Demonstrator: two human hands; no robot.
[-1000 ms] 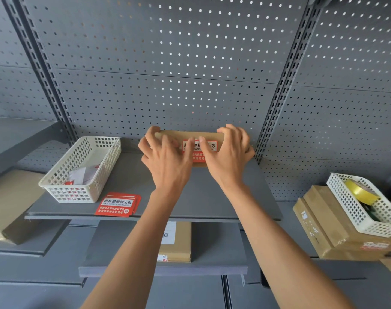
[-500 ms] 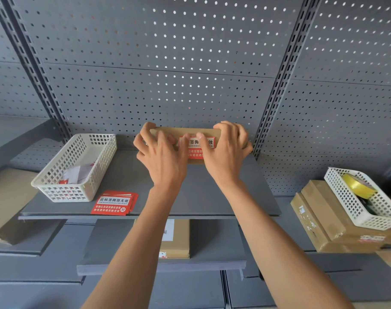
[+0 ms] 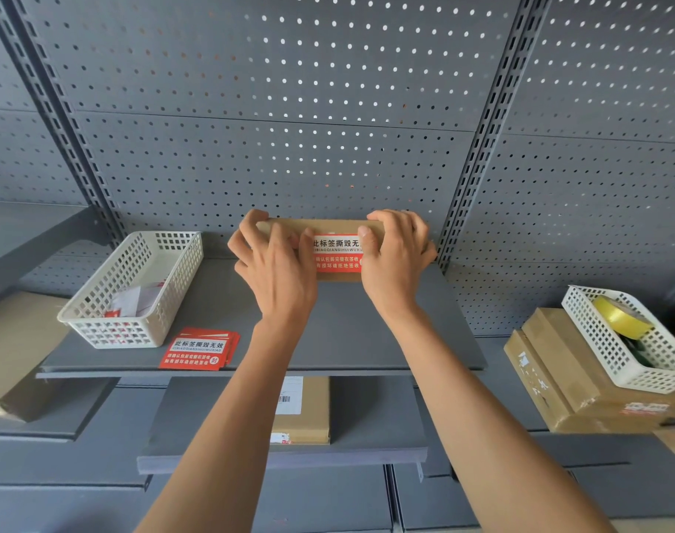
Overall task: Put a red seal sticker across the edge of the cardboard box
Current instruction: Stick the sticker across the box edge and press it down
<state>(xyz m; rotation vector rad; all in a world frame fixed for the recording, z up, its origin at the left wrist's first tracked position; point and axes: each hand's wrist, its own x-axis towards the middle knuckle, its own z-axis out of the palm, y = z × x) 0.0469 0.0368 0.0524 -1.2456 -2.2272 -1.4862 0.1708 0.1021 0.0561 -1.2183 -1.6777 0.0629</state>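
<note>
Here the left hand [image 3: 274,271] curls its fingers over the top left corner of the cardboard box [image 3: 320,226], its thumb pressing on the left end of the red seal sticker [image 3: 338,252]. The right hand [image 3: 395,259] grips the box's right end the same way, fingers hooked over the top edge and thumb laid on the sticker's right end. The sticker sits on the near face of the box between the two thumbs, white and dark lettering showing; its upper edge reaches up toward the box's top edge. The box stands on its long side at the back of a grey shelf [image 3: 347,332], close to the perforated back panel [image 3: 270,148].

On the same shelf, to the left, a white basket [image 3: 174,286] holds some paper, and just in front of it lies a small stack of red stickers [image 3: 197,350]. A lower shelf carries a flat carton [image 3: 309,409] with a barcode label. Far right, a second white basket [image 3: 605,348] with a yellow tape roll [image 3: 620,317] rests tilted on stacked cartons [image 3: 551,375].
</note>
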